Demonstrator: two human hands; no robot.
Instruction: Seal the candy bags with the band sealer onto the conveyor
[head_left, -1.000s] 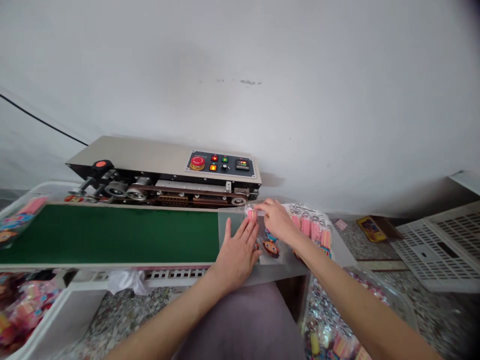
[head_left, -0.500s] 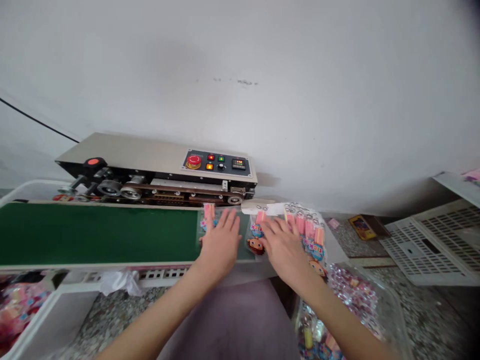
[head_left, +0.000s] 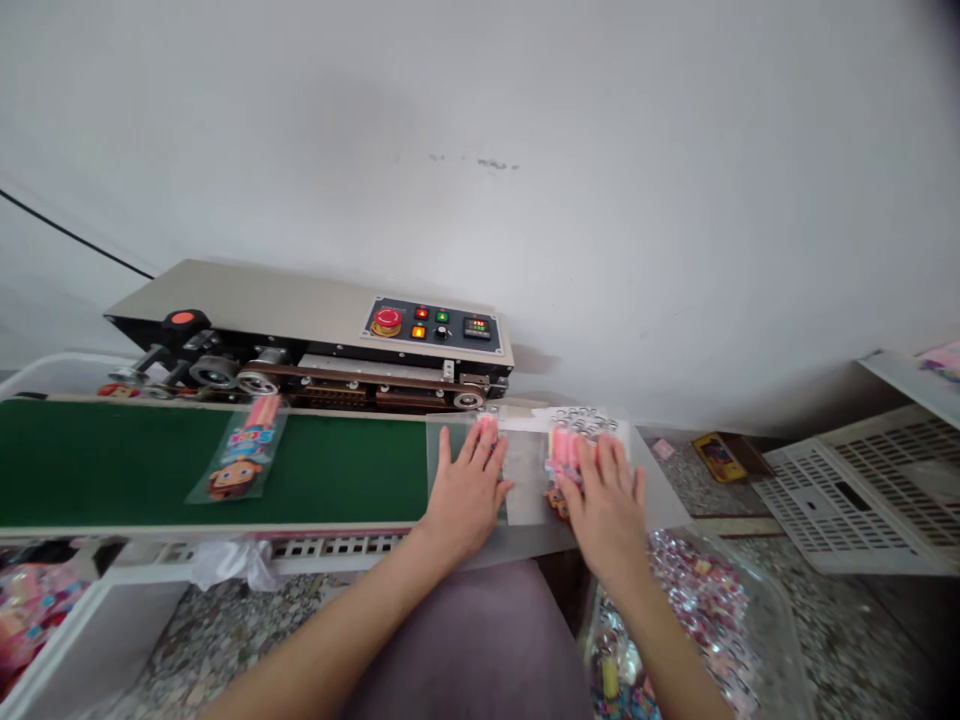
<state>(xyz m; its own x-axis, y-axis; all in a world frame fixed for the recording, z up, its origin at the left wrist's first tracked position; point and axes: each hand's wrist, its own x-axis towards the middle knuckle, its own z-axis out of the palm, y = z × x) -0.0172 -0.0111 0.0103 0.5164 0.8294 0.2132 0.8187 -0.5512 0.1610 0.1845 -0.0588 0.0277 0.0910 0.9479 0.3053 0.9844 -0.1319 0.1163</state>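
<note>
My left hand lies palm down with spread fingers over a clear packet, at the right end of the green conveyor belt. Most of that packet is hidden under the hand. My right hand rests, fingers stretched out, on a stack of packets with pink pieces and metal rings, on a pale board. Further left on the belt lies a tilted packet with a brown-haired cartoon head and pink sticks, its top near the rollers of the band sealing machine.
A clear tub of shiny packets stands below on the right. At lower left is a white bin beside more pink packets. A white slatted crate and a small yellow-and-purple box are at the right.
The packet formerly under my left hand now lies further left on the belt. My left hand has shifted right onto another packet, and my right hand has moved right onto the stack.
</note>
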